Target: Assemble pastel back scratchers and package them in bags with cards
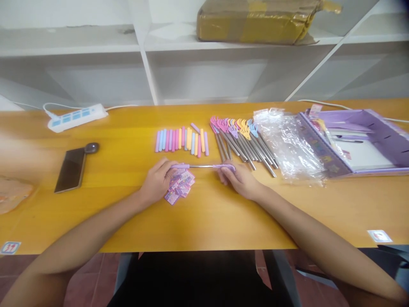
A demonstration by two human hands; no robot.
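A person's two bare hands hold a slim silvery metal rod with lilac plastic ends (201,166) level above a yellow-brown wooden table (223,226), midway between its front and back edges. The left hand (156,181) grips the lilac tube at one end, fingers closed narrowly around it; the right hand (239,178) closes on the other lilac end, its thumb laid along the top. Bare metal shows between the two.

Just beside the left hand, nearer the front edge, lies a loose pile of small pink-and-purple printed cards (180,186). Toward the back edge, a row of short pastel plastic tubes (173,140) in purple, blue, pink and yellow sits beside a fanned heap of silvery rods with pink, yellow, lilac and blue claw-shaped heads (246,138). To the right of these, crumpled clear plastic bags (289,147) rest against an open purple printed box (388,128) holding papers and a pen.

At left, a white power strip with blue sockets (78,117) lies along the back edge, a dark flat phone-like slab (70,169) and a small dark rounded object (92,148) nearer the front. A tape-wrapped brown carton (262,23) occupies the white shelving (172,44) behind.
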